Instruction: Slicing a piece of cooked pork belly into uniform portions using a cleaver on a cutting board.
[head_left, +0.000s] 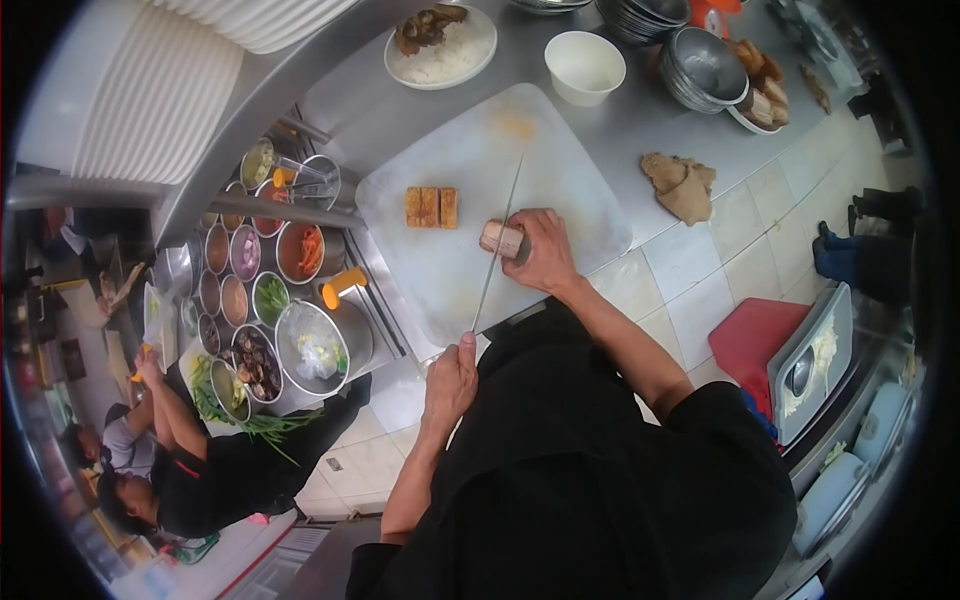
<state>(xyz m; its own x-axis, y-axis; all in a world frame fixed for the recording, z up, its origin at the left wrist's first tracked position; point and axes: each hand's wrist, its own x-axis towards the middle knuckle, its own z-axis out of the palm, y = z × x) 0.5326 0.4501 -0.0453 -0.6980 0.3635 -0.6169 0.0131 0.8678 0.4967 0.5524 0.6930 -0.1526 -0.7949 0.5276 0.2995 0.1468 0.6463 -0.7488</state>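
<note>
My left hand (451, 379) grips the handle of a long, thin-bladed knife (513, 187), held near my apron. The blade slants away from me over a white cutting board (409, 274) and crosses a small block of cooked meat, apparently pork belly (513, 241). Fingers of my right hand (544, 251) hold that block from its right side. Whether the edge has entered the meat, I cannot tell. On the board's left part lies a golden-brown block (430, 208), cut into pieces that sit side by side. An orange-yellow stain marks the far end of the board.
Left of the board stand metal containers of cut vegetables (301, 251). Beyond it are a plate of rice with meat (450, 56), a white bowl (585, 67) and stacked metal bowls (701, 71). A brown crumpled piece (679, 187) lies rightward. A co-worker (195, 465) works at left.
</note>
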